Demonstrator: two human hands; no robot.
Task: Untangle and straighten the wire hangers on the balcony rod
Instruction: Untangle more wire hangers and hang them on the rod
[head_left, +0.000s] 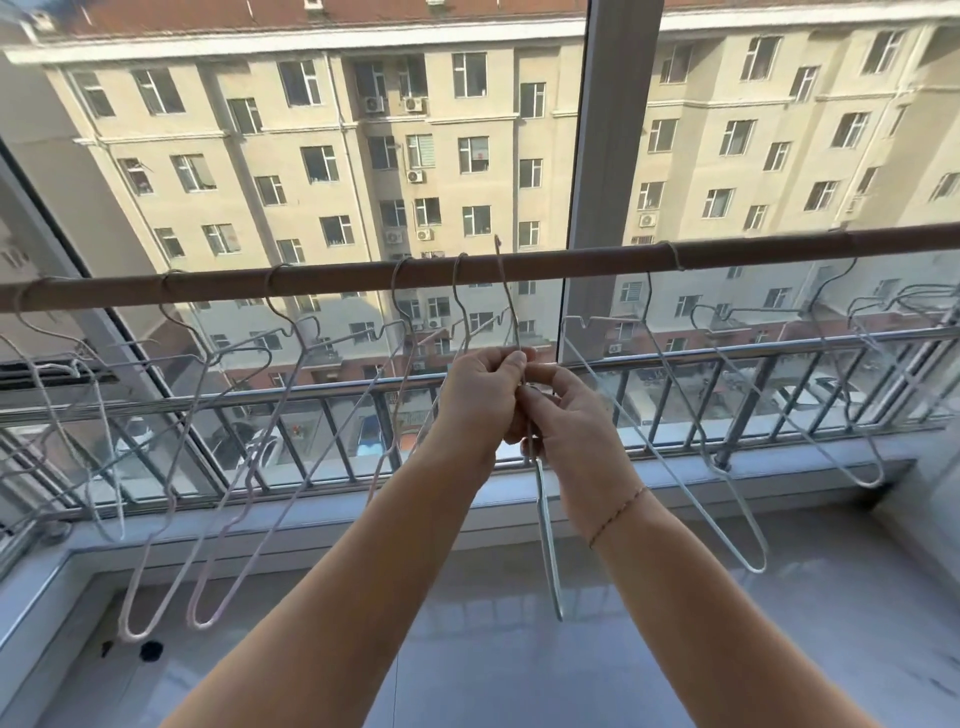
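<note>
Fingers (511, 364) of the left hand (480, 397) pinch the neck of 1 wire hanger (548, 540) below the rod (332, 278); the right hand (569, 421) grips the same wire just lower, so both hands are closed on it. This 2-handed hold probably steadies the neck while the frame, hanging edge-on, is turned free of its neighbours. Its hook tip stands above the rod; whether it is seated cannot be told. Left hangers (134, 637) overlap and cross at the shoulders, close beside the held one, leaving little clearance. Bare rod to the right, before the next hanger (754, 570), gives sliding room. The railing (675, 357) runs behind the hanging frames.
</note>
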